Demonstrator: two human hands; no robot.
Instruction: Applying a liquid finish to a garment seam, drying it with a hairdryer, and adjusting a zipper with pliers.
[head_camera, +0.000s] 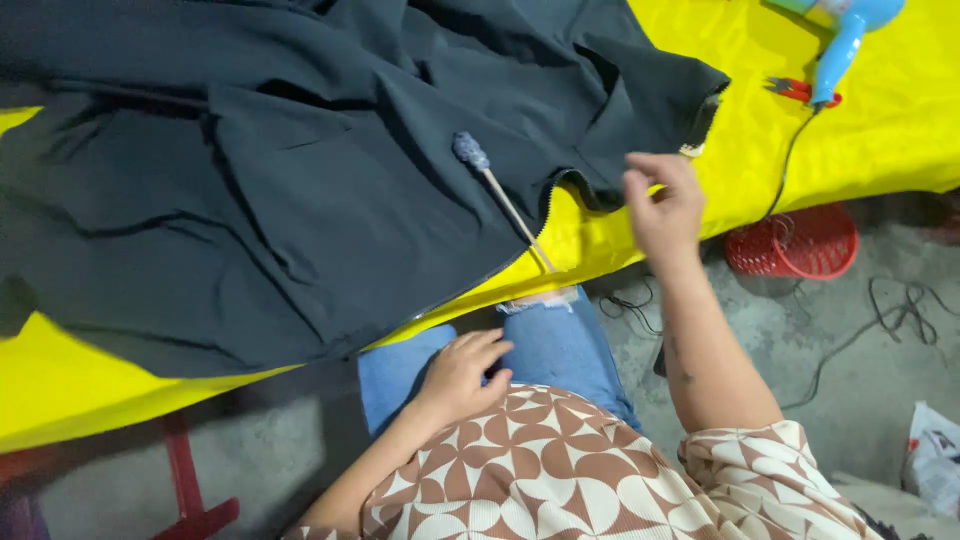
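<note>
Head view. 1 dark navy fabric garment (260, 180) is spread over the yellow-covered table (870, 140); its upper and left parts run out of frame, so its full shape cannot be made out. 1 thin wooden stick with a blue-grey padded tip (500, 195) lies on the garment, its bare end reaching past the hem onto the yellow cover. The right hand (662, 205) hovers just beside the garment's edge near a small label, fingers (650, 165) loosely curled and part open, holding nothing visible; whether a fingertip touches the cloth cannot be told. The left hand (462, 375) rests on the blue-jeaned knee below the table, fingers relaxed, gripping nothing. 1 light blue hair dryer (845, 35) lies at the far right corner, cut off by the top edge, with 1 small red-handled tool (795, 90) partly hidden beside it. 1 red plastic basket (795, 242) stands on the floor, partly under the table.
</note>
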